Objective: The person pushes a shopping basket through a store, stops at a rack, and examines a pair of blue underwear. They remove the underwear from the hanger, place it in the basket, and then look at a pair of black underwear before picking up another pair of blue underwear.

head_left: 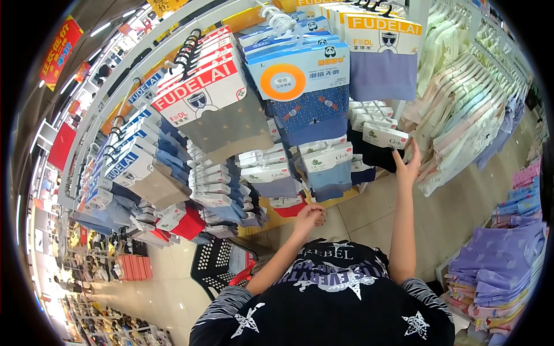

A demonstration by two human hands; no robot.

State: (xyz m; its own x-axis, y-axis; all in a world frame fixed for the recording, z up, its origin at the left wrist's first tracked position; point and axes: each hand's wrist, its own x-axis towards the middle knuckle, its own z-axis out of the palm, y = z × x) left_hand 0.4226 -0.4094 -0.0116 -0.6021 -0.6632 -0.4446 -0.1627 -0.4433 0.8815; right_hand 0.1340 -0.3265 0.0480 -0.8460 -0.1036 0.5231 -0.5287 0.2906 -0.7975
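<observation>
At the right end of the rack, my right hand (408, 162) touches the edge of a white-labelled pack of black garments (375, 154), its thumb and fingers spread around the card's corner. Lower and nearer my body, my left hand (311, 215) is curled in front of the rack, just right of a red pack (290, 206); whether anything is in its fingers is too small to tell. Above hang a blue patterned pack (309, 115), a grey-green FUDELAI pack (228, 127) and a lilac one (382, 75).
Pale garments (467, 109) hang on the right. Folded purple clothes (490, 265) are stacked at the lower right. A dark perforated basket (210, 262) with a red handle stands at my left, below the rack.
</observation>
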